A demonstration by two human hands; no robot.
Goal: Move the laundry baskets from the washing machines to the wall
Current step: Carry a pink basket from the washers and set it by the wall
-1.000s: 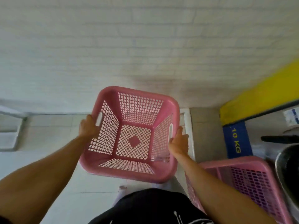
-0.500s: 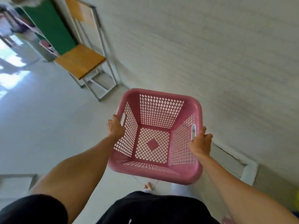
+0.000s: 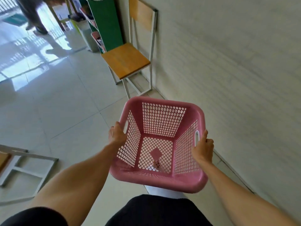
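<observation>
Head cam: pink basket (image 3: 158, 142) is hanging in mid-air just beside the wall (image 3: 236, 70), empty, so prob. light; stiff latticed plastic, best taken at the side handle slots. Left hand (image 3: 117, 134) and right hand (image 3: 203, 148) are both clamping its rim there. Chair (image 3: 128, 60) is standing ahead along the wall; metal frame (image 3: 24, 170) is lying well apart.

Wooden chair (image 3: 126, 60) w/ white metal frame stands against the white wall, seat facing out. Behind it: green cabinet (image 3: 107, 22). Pale tiled floor (image 3: 53, 101), glossy near the far doorway. Another white metal frame (image 3: 24, 173) at lower left.
</observation>
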